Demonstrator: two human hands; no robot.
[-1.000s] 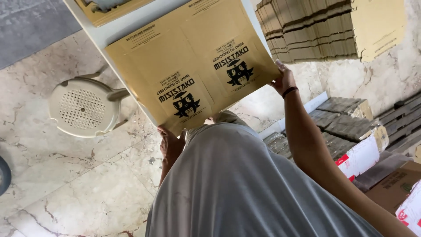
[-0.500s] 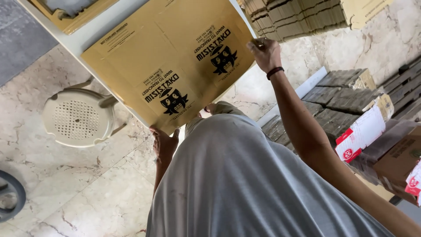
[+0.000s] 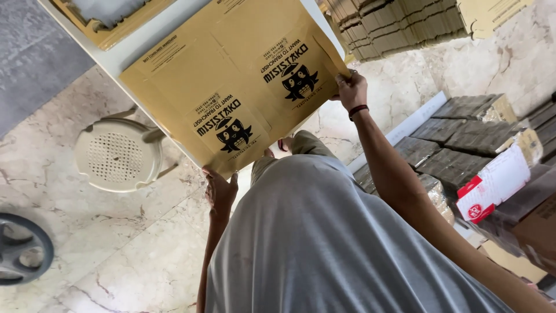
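Note:
I hold a flat, unfolded tan cardboard box sheet (image 3: 243, 87) with black printed logos, up in front of me. My left hand (image 3: 220, 192) grips its near lower corner from below. My right hand (image 3: 351, 90), with a dark band on the wrist, pinches the sheet's right edge. The sheet partly lies over the edge of a white table (image 3: 145, 36). My grey shirt (image 3: 324, 243) fills the lower middle of the view.
A cream plastic stool (image 3: 119, 153) stands on the marble floor at left, and a dark round wheel-like object (image 3: 20, 249) lies at the lower left. Stacks of flat cardboard (image 3: 394, 23) and dark bundles (image 3: 463, 133) sit at right, beside a red-and-white package (image 3: 492, 185).
The view has shifted and the sheet has turned slightly. My right hand moved a little left along with its edge. Both hands kept their hold.

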